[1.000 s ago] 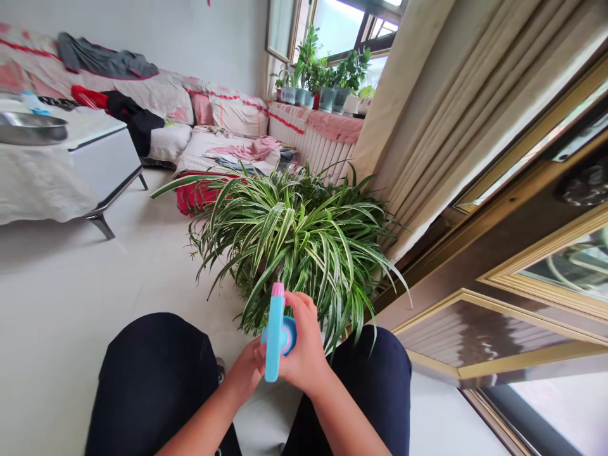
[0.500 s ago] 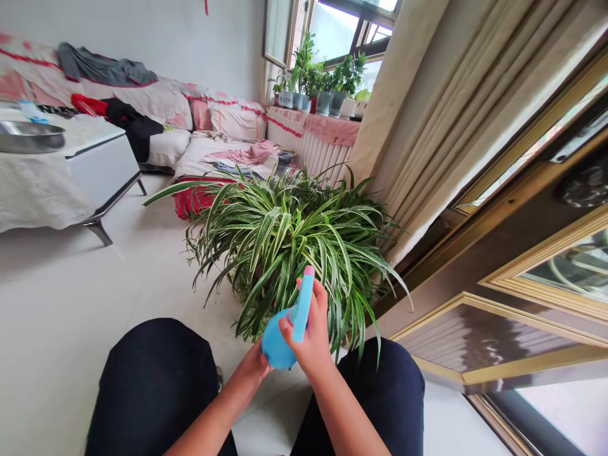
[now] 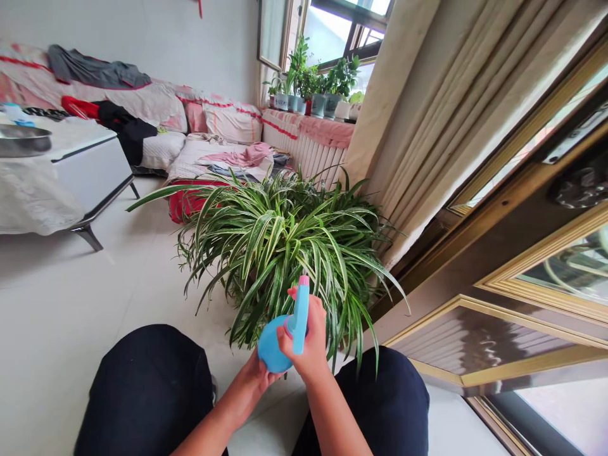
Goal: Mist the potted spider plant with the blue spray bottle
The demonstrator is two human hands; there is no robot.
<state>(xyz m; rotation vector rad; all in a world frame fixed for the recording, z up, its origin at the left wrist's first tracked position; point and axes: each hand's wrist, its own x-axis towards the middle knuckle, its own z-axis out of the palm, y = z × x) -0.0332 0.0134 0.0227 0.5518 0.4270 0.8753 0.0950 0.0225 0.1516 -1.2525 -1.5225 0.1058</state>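
Observation:
A blue spray bottle with a pink nozzle tip is between my two hands, its nozzle facing away from me. My right hand is closed around the spray head and trigger. Under the bottle's round body, my left hand grips it from the lower left; most of those fingers are hidden. Just beyond the nozzle spreads a large spider plant with long green and pale striped leaves. Its pot is mostly covered by the leaves.
A white table carrying a metal basin stands at left. Behind the plant is a sofa with clothes on it. Several potted plants line the windowsill. A curtain and a brown door are at right.
The spray bottle and both hands sit slightly lower and further left in the picture. The whole view has shifted a little; both hands keep their hold.

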